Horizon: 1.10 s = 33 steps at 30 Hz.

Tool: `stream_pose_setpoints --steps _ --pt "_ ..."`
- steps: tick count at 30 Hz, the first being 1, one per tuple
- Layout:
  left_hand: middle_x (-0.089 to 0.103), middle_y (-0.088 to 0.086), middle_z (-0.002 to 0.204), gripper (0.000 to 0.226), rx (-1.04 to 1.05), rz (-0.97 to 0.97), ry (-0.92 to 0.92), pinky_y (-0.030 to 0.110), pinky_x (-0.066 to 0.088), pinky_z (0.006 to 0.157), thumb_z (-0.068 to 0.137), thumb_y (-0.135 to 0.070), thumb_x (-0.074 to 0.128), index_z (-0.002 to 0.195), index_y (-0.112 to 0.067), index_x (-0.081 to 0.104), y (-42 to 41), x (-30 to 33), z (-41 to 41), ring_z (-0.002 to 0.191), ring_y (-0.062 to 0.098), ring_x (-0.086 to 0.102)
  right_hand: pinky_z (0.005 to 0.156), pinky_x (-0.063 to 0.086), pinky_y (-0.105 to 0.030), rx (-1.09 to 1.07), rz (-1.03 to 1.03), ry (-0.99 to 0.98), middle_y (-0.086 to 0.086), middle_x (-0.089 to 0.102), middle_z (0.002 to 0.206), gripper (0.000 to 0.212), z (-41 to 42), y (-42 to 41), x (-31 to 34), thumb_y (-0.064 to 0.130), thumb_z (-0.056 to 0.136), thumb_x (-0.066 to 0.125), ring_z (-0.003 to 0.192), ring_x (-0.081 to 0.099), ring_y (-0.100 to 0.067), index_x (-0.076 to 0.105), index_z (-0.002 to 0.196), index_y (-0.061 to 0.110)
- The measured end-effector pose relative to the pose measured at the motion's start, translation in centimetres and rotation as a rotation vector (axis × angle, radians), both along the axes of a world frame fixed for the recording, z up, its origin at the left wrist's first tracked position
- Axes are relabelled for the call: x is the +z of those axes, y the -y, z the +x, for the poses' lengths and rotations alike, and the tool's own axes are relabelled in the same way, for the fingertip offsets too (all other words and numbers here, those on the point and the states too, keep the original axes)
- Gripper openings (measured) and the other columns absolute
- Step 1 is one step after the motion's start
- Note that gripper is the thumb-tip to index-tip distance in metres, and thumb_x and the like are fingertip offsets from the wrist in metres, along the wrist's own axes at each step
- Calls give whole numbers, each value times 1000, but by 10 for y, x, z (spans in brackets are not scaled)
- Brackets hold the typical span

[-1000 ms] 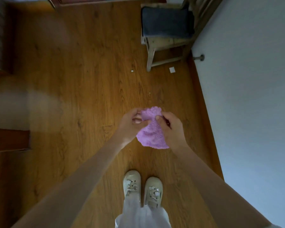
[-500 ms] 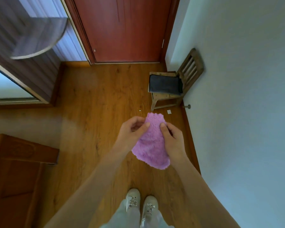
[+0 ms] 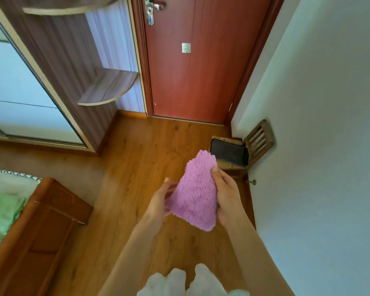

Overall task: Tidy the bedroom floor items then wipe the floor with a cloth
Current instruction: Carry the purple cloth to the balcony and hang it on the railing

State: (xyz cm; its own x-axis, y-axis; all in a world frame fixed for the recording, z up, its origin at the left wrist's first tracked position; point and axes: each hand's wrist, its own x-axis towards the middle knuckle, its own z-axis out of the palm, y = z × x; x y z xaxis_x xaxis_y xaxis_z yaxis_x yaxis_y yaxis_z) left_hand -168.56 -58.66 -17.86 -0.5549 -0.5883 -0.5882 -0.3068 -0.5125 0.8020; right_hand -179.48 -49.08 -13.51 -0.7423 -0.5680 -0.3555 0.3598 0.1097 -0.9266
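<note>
Hands first: your left hand (image 3: 158,201) and right hand (image 3: 226,197) hold a fluffy purple cloth (image 3: 195,193) between them, up in the air in front of you and well above the wooden floor (image 3: 137,167). Your right hand grips the cloth's right edge, thumb lying on the front of the pile and the other fingers hidden behind it. Your left hand pinches the lower left edge, its fingers curled partly under the fabric (just how many touch it you cannot tell from here). The cloth hangs roughly triangular, its narrow end pointing up toward the far corner. Beyond it, a small wooden chair (image 3: 256,144) stands against the white wall (image 3: 318,124) on your right, with a dark folded item (image 3: 229,154) lying on its seat. A red-brown door (image 3: 201,71) faces you, closed, with a metal handle (image 3: 152,9) near its top left. To your left stands a wardrobe (image 3: 30,82) with curved corner shelves, and nearer you the wooden footboard (image 3: 47,221) of a bed carrying green bedding (image 3: 0,212).
</note>
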Motion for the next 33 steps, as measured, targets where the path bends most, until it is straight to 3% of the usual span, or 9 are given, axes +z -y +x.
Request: stream_pose_setpoints --steps 4,11,14,17,20,23,28,31,33 --pt "64 4 116 27 -2 -51 -26 46 45 100 93 -37 50 104 -20 68 15 5 15 108 24 60 84 53 -37 -26 -12 47 0 64 104 15 6 10 -10 33 94 48 95 62 -22 61 94 25" --pt "69 11 98 24 152 -281 -175 28 56 76 85 5 59 100 -12 67 36 9 43 94 25 65 76 54 -31 -4 43 -15 0 65 95 14 11 33 -41 26 94 49 90 63 -23 61 88 25" --pt "69 6 103 26 187 -409 -154 30 56 78 85 4 61 106 -10 65 37 10 48 97 20 66 67 54 -21 228 22 -167 2 65 86 17 11 38 -40 21 96 47 79 63 -16 60 85 22" --pt "61 -8 120 37 142 -582 -161 23 48 93 84 -8 65 118 -22 60 31 12 50 110 5 58 83 51 -33 461 26 -366 -3 66 99 15 10 43 -43 27 94 52 93 63 -18 63 99 18" --pt "51 -14 133 52 69 -853 -118 11 35 100 80 -15 70 127 -29 51 25 16 51 125 -2 44 75 49 -19 508 -61 -580 20 66 90 9 11 52 -45 24 88 57 88 62 -5 63 92 30" --pt "51 -16 134 51 95 -1005 -44 16 35 104 79 -21 71 126 -32 53 11 19 48 130 -1 40 71 50 -16 569 -197 -739 22 67 90 11 6 54 -45 24 86 60 88 63 -6 66 90 32" --pt "65 -23 104 32 445 -1109 126 25 52 83 79 -19 71 104 -37 63 -26 19 48 102 0 60 63 50 -13 629 -409 -907 14 63 88 12 10 48 -34 30 87 61 82 60 1 67 93 21" --pt "65 -23 92 33 620 -1120 194 24 48 74 75 -6 67 90 -34 61 -52 15 52 85 1 61 67 44 -5 648 -464 -962 15 61 89 14 20 36 -33 22 84 61 83 56 6 69 94 17" --pt "64 -22 90 38 714 -1159 223 17 45 73 72 2 64 86 -33 61 -69 12 56 83 0 61 70 49 -10 697 -487 -1004 13 63 93 18 25 27 -34 24 85 62 86 58 0 66 102 24"
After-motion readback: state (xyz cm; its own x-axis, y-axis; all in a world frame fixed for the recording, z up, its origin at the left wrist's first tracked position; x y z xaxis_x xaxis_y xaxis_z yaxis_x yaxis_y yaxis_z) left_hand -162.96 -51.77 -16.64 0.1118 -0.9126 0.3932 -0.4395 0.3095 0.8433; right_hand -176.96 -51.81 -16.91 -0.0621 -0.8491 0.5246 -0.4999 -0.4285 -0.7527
